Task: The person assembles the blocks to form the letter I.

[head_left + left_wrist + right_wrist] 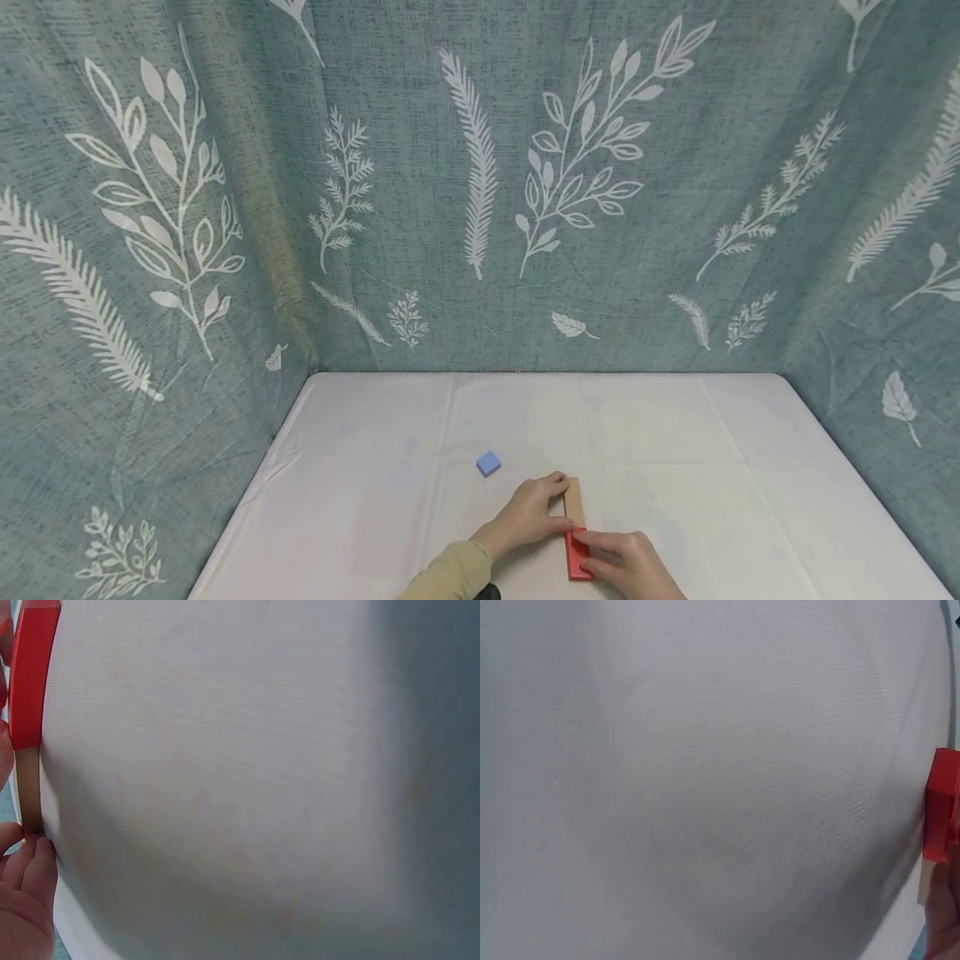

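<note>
A narrow tan wooden block [573, 504] lies on the table, running away from the person. End to end with it, on the near side, is a red block [579, 573]. My left hand [531, 510] grips the wooden block from the left, its fingers at the far end and its thumb where the two blocks meet. From the right, my right hand [628, 560] holds the red block with thumb and index finger over its top. The left wrist view shows the red block [34, 682] right against the wooden strip [28, 787].
A small blue block [488, 464] lies apart on the table, farther off and left of the hands. White cloth [675, 467] with fold lines covers the table. Patterned green-grey curtains [420, 208] hang behind the table and on both sides.
</note>
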The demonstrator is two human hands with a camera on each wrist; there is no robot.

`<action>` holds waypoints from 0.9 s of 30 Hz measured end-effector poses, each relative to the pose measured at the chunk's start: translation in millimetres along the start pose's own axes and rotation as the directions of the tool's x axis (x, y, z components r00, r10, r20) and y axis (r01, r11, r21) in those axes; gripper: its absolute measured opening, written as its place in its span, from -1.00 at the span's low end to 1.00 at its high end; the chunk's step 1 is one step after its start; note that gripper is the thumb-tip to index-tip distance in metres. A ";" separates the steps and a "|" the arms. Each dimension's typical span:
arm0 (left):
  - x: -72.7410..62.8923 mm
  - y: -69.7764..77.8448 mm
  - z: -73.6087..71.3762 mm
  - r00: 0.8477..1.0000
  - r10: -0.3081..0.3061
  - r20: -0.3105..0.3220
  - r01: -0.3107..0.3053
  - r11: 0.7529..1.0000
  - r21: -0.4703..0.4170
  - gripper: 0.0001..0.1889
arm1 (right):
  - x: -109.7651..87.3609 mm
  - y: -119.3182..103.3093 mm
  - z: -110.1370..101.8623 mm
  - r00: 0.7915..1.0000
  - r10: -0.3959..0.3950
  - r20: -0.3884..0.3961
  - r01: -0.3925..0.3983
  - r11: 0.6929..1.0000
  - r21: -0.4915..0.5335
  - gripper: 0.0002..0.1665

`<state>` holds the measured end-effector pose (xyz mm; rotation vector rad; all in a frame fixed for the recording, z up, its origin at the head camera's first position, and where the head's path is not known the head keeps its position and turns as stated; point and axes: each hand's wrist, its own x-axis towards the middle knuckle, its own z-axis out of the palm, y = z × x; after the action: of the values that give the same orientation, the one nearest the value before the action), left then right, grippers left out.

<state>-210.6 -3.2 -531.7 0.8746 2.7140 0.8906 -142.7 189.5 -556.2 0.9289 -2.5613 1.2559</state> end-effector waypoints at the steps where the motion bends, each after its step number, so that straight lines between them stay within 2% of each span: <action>1: 0.2 -0.1 0.3 1.000 0.004 -0.004 -0.004 1.000 0.003 -0.33 | 0.9 -0.6 0.1 1.000 0.014 -0.016 -0.014 1.000 -0.003 -0.62; 5: 1.0 -1.5 1.3 1.000 0.011 -0.008 -0.011 1.000 0.011 -0.33 | 6.4 -2.8 1.1 0.988 0.149 -0.046 -0.150 0.989 -0.011 -0.57; 8: 0.8 -2.5 1.4 1.000 0.013 -0.005 -0.013 1.000 0.007 -0.32 | 11.7 -3.3 1.4 0.960 0.279 -0.017 -0.279 0.960 0.004 -0.53; 11: 0.5 -2.7 1.3 1.000 0.012 -0.005 -0.012 1.000 0.001 -0.32 | 15.4 -2.2 1.8 0.937 0.349 0.029 -0.349 0.937 0.021 -0.50; 17: 0.0 -2.2 2.4 1.000 -0.001 -0.010 0.001 1.000 0.003 -0.31 | 15.7 1.4 2.2 0.932 0.357 0.066 -0.359 0.933 0.026 -0.50; 27: -1.3 -2.3 2.8 1.000 -0.022 0.002 0.022 1.000 -0.018 -0.30 | 17.4 2.1 1.4 0.948 0.314 0.051 -0.314 0.949 -0.009 -0.54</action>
<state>-209.8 -4.1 -535.4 0.8405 2.7038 0.9080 -157.5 181.3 -551.9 0.5718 -2.8349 1.3190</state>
